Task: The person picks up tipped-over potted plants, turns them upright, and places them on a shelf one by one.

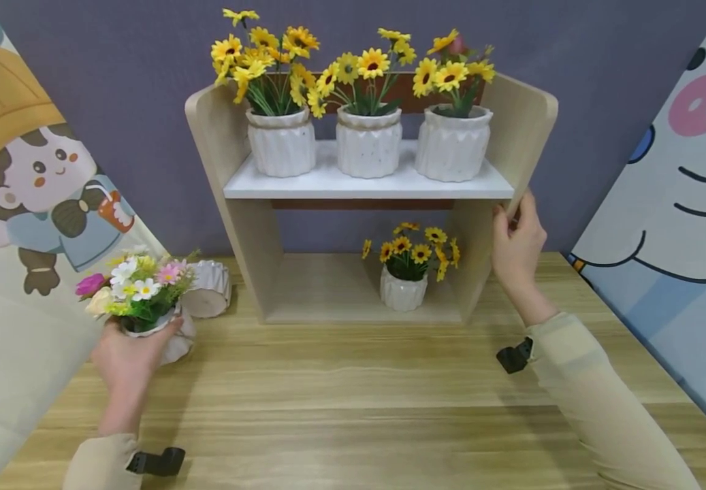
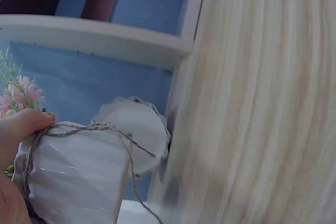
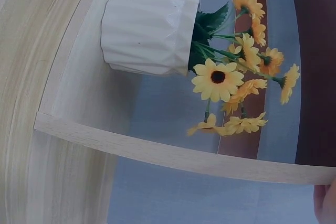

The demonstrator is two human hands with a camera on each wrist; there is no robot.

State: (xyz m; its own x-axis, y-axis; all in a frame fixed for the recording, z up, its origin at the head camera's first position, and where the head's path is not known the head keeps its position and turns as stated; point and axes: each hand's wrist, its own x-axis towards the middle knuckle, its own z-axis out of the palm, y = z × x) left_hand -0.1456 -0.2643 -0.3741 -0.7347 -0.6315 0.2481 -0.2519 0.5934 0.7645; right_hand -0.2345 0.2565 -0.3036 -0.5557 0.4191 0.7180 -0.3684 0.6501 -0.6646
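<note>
My left hand (image 1: 129,350) grips a white ribbed flower pot (image 1: 178,340) of white, pink and yellow artificial flowers (image 1: 144,279), tilted, at the left of the table. Twine is tied round this pot (image 2: 79,177) near its rim, its loose ends hanging, in the left wrist view. Just behind it, another white pot (image 1: 208,289) lies on its side. At the right, my right hand (image 1: 519,241) holds the front edge of the wooden shelf's side panel (image 1: 481,262), just below the upper board. Only a bit of that hand (image 3: 326,203) shows in the right wrist view.
Three white pots of yellow flowers, left (image 1: 282,146), middle (image 1: 369,143) and right (image 1: 453,146), line the upper board (image 1: 371,187). A smaller potted sunflower (image 1: 403,291) stands low on the right. Printed panels flank the wooden table (image 1: 328,408).
</note>
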